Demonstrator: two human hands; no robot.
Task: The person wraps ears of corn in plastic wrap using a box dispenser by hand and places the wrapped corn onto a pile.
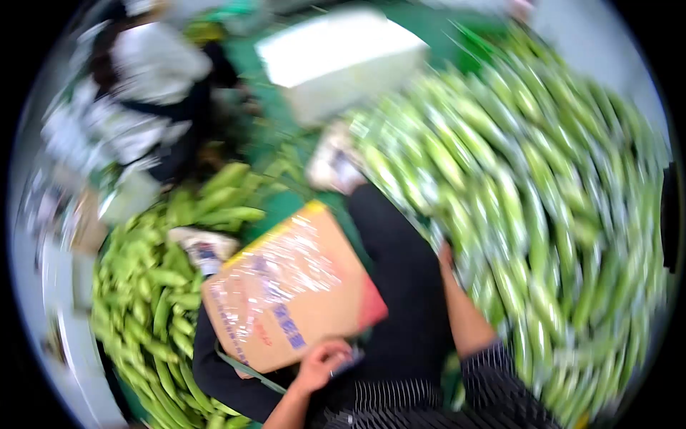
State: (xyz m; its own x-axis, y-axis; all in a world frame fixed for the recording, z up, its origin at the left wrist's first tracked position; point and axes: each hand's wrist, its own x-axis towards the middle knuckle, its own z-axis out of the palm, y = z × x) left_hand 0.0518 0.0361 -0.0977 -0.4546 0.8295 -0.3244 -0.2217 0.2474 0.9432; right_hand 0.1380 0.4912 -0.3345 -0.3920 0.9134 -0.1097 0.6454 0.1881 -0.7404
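Observation:
A cardboard sheet (318,304) covered with shiny plastic film rests across my lap. By its lower edge is my left hand (325,363), fingers curled beside a small dark grey thing (349,360) too blurred to name. My right hand (446,256) reaches down at the near edge of a large pile of film-wrapped green vegetables (532,229), which look like corn ears in the husk. Its fingers are smeared and partly hidden there. To the left lies a heap of similar vegetables without film (161,322).
A white foam box (343,64) stands on the green floor ahead. Another person (153,86) in a light top is at the far left. A green crate (486,46) sits behind the wrapped pile. My shoes (334,157) and legs lie between the two heaps.

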